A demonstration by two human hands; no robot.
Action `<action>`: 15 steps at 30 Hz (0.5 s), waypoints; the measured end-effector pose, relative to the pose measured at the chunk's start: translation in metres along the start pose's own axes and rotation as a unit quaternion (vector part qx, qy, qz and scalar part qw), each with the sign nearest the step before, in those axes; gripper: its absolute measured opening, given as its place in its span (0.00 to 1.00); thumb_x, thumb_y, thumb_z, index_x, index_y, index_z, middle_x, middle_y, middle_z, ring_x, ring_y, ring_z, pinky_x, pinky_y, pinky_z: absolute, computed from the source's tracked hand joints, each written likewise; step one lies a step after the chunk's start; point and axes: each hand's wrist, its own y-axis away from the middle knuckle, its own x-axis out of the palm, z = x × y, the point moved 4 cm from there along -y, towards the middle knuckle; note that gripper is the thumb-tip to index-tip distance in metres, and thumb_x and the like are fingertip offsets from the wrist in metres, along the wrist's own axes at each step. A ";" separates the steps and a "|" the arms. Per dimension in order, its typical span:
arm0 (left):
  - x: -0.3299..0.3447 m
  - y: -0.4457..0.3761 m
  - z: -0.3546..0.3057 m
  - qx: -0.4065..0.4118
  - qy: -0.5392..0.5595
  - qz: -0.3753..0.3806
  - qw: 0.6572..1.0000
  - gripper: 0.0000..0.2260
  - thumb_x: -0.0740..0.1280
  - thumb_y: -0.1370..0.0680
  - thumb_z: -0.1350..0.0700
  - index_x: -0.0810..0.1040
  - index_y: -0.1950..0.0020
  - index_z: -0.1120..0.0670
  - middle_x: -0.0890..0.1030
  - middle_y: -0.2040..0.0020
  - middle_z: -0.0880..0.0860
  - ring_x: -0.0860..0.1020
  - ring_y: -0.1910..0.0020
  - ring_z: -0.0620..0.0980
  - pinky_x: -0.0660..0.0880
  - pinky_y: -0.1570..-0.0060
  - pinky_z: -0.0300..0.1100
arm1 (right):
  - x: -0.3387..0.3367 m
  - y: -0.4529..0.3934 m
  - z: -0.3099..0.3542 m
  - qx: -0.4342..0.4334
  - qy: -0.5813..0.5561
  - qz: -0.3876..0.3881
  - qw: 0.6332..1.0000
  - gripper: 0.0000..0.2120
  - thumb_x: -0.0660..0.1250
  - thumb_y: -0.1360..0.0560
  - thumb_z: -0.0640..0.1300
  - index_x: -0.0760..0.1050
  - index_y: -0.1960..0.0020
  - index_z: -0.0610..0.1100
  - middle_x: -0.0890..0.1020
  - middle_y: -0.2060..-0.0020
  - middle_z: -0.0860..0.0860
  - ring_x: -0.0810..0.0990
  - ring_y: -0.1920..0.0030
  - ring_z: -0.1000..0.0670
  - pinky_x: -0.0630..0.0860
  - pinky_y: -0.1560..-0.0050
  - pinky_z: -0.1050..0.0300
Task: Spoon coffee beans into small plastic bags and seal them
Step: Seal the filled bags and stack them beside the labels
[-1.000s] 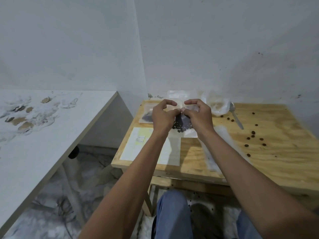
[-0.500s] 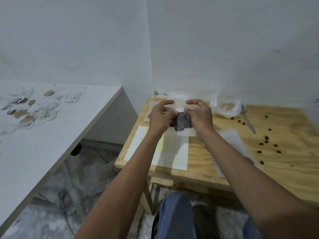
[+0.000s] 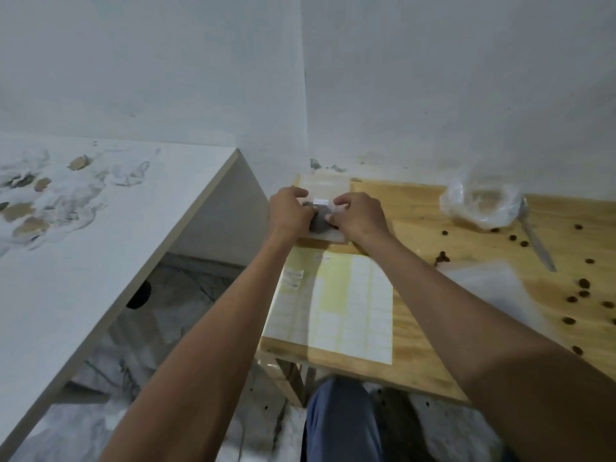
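A small clear plastic bag (image 3: 321, 228) with dark coffee beans inside lies at the far left of the wooden table (image 3: 416, 208). My left hand (image 3: 289, 211) and my right hand (image 3: 358, 215) both pinch it with curled fingers, one at each side, near its top. The beans show as a dark patch between my thumbs. More flat bags (image 3: 325, 183) lie just behind it against the wall. A metal spoon (image 3: 536, 241) rests at the right, beside a crumpled clear bag (image 3: 480, 203). Several loose beans (image 3: 583, 283) are scattered on the wood.
A white and yellow sheet of labels (image 3: 336, 301) lies at the table's near left edge. A frosted plastic sheet (image 3: 493, 288) sits by my right forearm. A white table (image 3: 100, 245) with stained patches stands on the left, across a gap. My knee (image 3: 340, 421) shows below.
Both hands have carried the filled bag away from me, down to the far left of the table by the wall. The view has swung left and downward.
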 end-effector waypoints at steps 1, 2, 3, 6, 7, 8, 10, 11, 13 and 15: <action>0.002 -0.001 0.004 -0.001 -0.009 0.000 1.000 0.16 0.72 0.22 0.57 0.82 0.35 0.58 0.82 0.36 0.57 0.81 0.39 0.53 0.74 0.42 0.39 | 0.004 -0.001 -0.001 -0.004 0.030 0.004 1.000 0.19 0.76 0.27 0.52 0.82 0.38 0.48 0.83 0.39 0.48 0.82 0.41 0.46 0.79 0.41 0.51; 0.005 -0.001 0.008 -0.002 -0.012 0.002 1.000 0.15 0.71 0.22 0.56 0.82 0.35 0.58 0.82 0.36 0.57 0.80 0.38 0.53 0.73 0.43 0.38 | 0.008 -0.003 -0.001 -0.009 0.048 0.006 0.999 0.18 0.74 0.26 0.53 0.82 0.38 0.49 0.82 0.39 0.48 0.81 0.41 0.46 0.79 0.40 0.50; 0.007 -0.002 0.011 0.000 -0.012 0.005 1.000 0.15 0.70 0.21 0.56 0.82 0.36 0.58 0.82 0.36 0.57 0.80 0.38 0.53 0.73 0.44 0.38 | 0.010 -0.005 -0.002 -0.013 0.058 0.007 0.998 0.18 0.73 0.26 0.54 0.82 0.39 0.50 0.82 0.38 0.47 0.81 0.41 0.45 0.79 0.40 0.50; 0.008 -0.001 0.011 0.000 -0.026 0.013 1.000 0.15 0.69 0.20 0.54 0.82 0.35 0.57 0.82 0.35 0.57 0.79 0.36 0.54 0.73 0.41 0.40 | 0.010 -0.006 -0.001 -0.011 0.081 0.030 0.996 0.20 0.71 0.25 0.55 0.81 0.35 0.50 0.78 0.34 0.45 0.79 0.39 0.44 0.78 0.39 0.52; 0.007 0.000 0.010 0.001 -0.042 0.008 0.999 0.15 0.68 0.20 0.54 0.82 0.34 0.56 0.81 0.34 0.57 0.78 0.35 0.55 0.74 0.38 0.43 | 0.007 -0.004 0.001 -0.007 0.082 0.038 0.996 0.21 0.70 0.24 0.55 0.79 0.33 0.50 0.76 0.32 0.45 0.79 0.38 0.44 0.77 0.39 0.53; 0.006 0.002 0.008 0.005 -0.070 -0.005 0.998 0.15 0.68 0.19 0.53 0.81 0.34 0.55 0.80 0.33 0.57 0.76 0.34 0.57 0.73 0.35 0.47 | 0.004 -0.002 0.001 -0.005 0.082 0.043 0.996 0.22 0.70 0.23 0.55 0.78 0.31 0.50 0.74 0.30 0.45 0.78 0.36 0.44 0.76 0.38 0.53; 0.004 0.014 -0.004 0.028 -0.128 -0.050 0.990 0.15 0.67 0.20 0.52 0.81 0.33 0.52 0.76 0.31 0.56 0.71 0.32 0.60 0.69 0.33 0.52 | -0.009 0.006 0.002 -0.011 0.075 0.025 0.997 0.23 0.69 0.22 0.53 0.76 0.29 0.51 0.72 0.29 0.45 0.77 0.35 0.43 0.74 0.38 0.54; 0.004 0.023 -0.012 0.042 -0.138 -0.069 0.987 0.15 0.67 0.20 0.52 0.81 0.34 0.52 0.75 0.31 0.56 0.70 0.32 0.60 0.67 0.33 0.52 | -0.020 0.012 0.002 -0.016 0.068 0.003 0.998 0.21 0.69 0.22 0.52 0.76 0.30 0.51 0.73 0.30 0.46 0.77 0.35 0.44 0.74 0.39 0.54; 0.011 0.045 -0.032 0.064 -0.135 -0.079 0.986 0.13 0.67 0.20 0.52 0.82 0.37 0.51 0.76 0.34 0.56 0.71 0.33 0.59 0.66 0.35 0.51 | -0.045 0.024 -0.001 -0.016 0.050 -0.040 0.998 0.17 0.70 0.22 0.51 0.79 0.34 0.50 0.78 0.34 0.47 0.79 0.38 0.45 0.76 0.40 0.54; 0.025 0.069 -0.052 0.074 -0.111 -0.051 0.990 0.12 0.68 0.21 0.51 0.83 0.40 0.52 0.78 0.37 0.56 0.74 0.37 0.58 0.69 0.38 0.50 | -0.075 0.039 -0.008 -0.005 0.039 -0.067 0.997 0.13 0.71 0.24 0.49 0.81 0.40 0.50 0.82 0.42 0.48 0.82 0.43 0.45 0.79 0.42 0.52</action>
